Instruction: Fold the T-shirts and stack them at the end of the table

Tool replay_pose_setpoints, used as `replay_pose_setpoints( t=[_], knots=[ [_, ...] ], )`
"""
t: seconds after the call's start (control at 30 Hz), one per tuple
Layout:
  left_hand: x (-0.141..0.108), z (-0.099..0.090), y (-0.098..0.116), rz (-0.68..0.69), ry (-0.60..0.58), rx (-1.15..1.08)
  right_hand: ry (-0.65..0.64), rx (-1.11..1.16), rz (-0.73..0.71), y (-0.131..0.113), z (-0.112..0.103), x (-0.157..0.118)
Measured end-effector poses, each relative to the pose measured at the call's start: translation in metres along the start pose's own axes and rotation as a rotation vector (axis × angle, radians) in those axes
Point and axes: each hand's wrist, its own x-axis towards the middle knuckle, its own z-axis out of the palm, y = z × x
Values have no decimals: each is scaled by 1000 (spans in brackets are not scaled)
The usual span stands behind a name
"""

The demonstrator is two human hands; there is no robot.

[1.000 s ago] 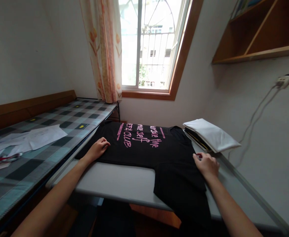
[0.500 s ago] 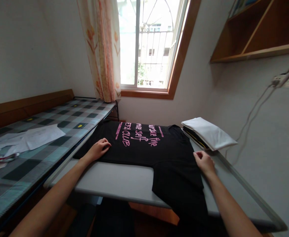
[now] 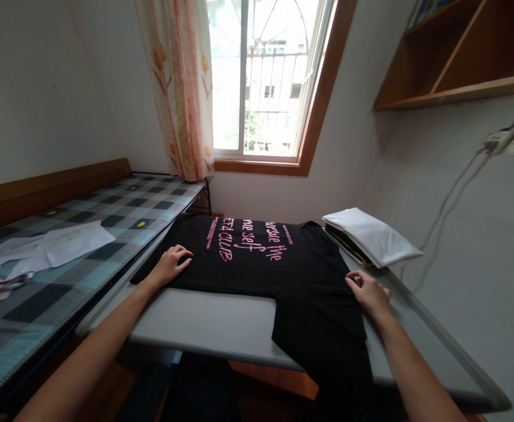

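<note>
A black T-shirt with pink lettering lies spread sideways over the light grey table. Its neckline is to the right, and one sleeve drapes over the near edge. My left hand rests on the shirt's lower part at the left, fingers slightly apart. At the shoulder edge on the right, my right hand pinches the black cloth between thumb and fingers.
Folded clothes, white on top with dark layers below, sit at the table's right rear. A checkered bed with loose papers flanks the left. A cable hangs along the right wall, below a wooden shelf.
My left hand has shifted slightly left and its fingers have spread on the shirt. My right hand has moved a little right, drawing the shoulder edge with it.
</note>
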Motion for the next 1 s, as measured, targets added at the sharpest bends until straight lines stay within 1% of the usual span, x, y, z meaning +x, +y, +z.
replay_pose_setpoints(
  t=[0.1,0.17,0.27,0.37,0.43,0.5,0.57,0.67,0.73,0.8,0.83,0.9,1.0],
  knots=[
    [-1,4,1,-32,7,-40,-7,-8,36,0,-2,-2],
    [-2,8,6,-40,7,-96,-5,4,39,-2,-3,-3],
    [-3,13,20,-27,-1,-185,27,22,42,-4,-3,-3],
    [3,16,38,46,-45,-238,73,39,51,-3,-1,-2],
    [10,17,55,138,-106,-251,99,56,42,0,1,-1],
    [17,20,79,250,-180,-245,114,79,31,3,3,0],
    [23,26,109,380,-251,-235,122,109,23,5,4,1],
    [27,42,161,604,-355,-260,131,152,19,8,6,2],
    [29,54,193,732,-387,-270,125,165,17,8,6,2],
    [31,64,218,849,-413,-274,117,163,16,8,5,1],
    [32,68,227,905,-418,-269,115,161,16,7,4,1],
    [34,74,238,1007,-434,-259,113,156,17,6,4,0],
    [34,77,242,1092,-504,-288,102,158,19,6,4,0]
  ],
)
